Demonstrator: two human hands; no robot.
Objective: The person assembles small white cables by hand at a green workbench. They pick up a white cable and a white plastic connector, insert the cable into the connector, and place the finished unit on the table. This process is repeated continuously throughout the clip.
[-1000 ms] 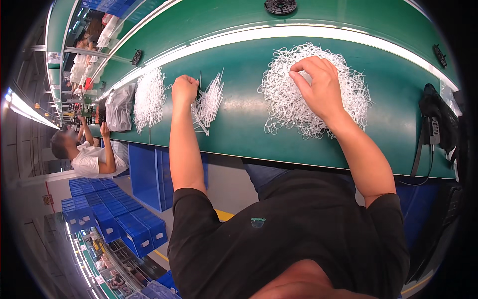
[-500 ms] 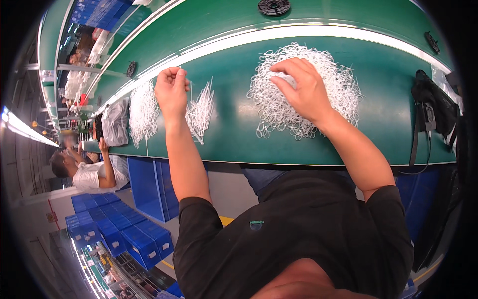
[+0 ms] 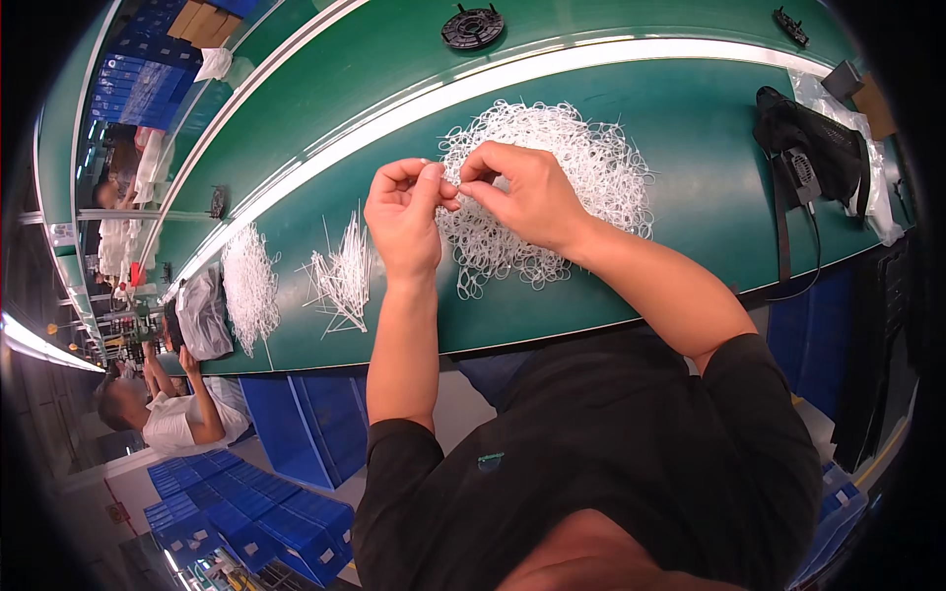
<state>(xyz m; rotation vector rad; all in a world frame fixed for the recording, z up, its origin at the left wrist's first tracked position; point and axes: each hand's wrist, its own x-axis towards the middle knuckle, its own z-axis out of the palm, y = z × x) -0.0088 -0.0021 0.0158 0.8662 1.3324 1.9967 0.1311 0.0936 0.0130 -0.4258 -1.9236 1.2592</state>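
My left hand (image 3: 406, 212) is closed in a pinch, and a small white tip, apparently of a cable tie (image 3: 425, 161), peeks out above its thumb. My right hand (image 3: 527, 192) is pinched too, its thumb and forefinger almost meeting the left fingers; what lies between them is too small to make out. Both hands are over the left side of a big heap of white cable ties closed into loops (image 3: 601, 177). Left of my left hand lies a loose bunch of straight white cable ties (image 3: 345, 276).
Further left are a denser pile of white ties (image 3: 249, 286) and a grey plastic bag (image 3: 204, 315), near a seated co-worker (image 3: 187, 419). A black strapped bag (image 3: 813, 163) lies at the right. A black round part (image 3: 473, 28) sits beyond the white strip. Blue crates (image 3: 305, 424) stand below the table edge.
My right hand has come left off the middle of the loop heap, its fingers closing to a pinch. My left hand has moved right to meet it. The whole view has shifted and tilted.
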